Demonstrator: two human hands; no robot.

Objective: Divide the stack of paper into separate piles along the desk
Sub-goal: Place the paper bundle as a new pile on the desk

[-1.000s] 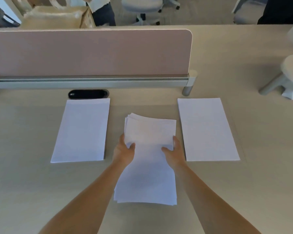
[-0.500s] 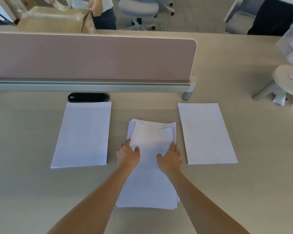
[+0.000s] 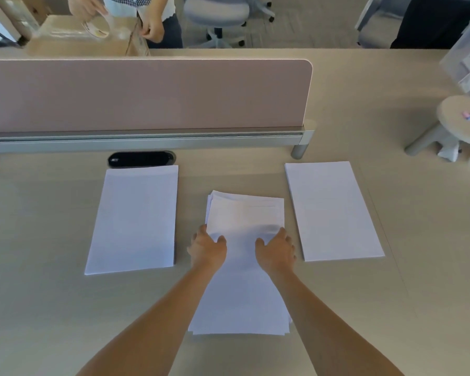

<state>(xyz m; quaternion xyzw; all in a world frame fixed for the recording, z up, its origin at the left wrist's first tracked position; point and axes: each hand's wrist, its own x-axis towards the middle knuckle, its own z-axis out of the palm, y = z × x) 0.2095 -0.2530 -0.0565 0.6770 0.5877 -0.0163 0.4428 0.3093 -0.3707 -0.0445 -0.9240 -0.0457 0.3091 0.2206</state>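
The stack [image 3: 244,213] is laid on the counter [image 3: 38,294], long axis near-to-far, between left pile [image 3: 133,218] and right pile [image 3: 334,210]. Its side edges are clamped by the fingers [image 3: 200,234] of left hand [image 3: 206,249] and right hand [image 3: 276,252], equally near.

**A:** What stands at the back?

**B:** A dusty-pink partition screen [image 3: 147,96] crosses the pale wood-grain desk [image 3: 65,308] from nine to one o'clock. It is seated in a grey metal rail [image 3: 147,142] with a round foot at two o'clock.

**A:** And beyond it?

**B:** Grey carpet [image 3: 310,23]. A grey swivel chair [image 3: 217,12] on castors is at twelve and a cardboard box [image 3: 79,39] is between ten and eleven.

**A:** Anything nearer?

**B:** A black oval cable port [image 3: 141,159] lies just in front of the rail, between nine and ten. A small round table [image 3: 445,115] is between two and three. The light is soft and even.
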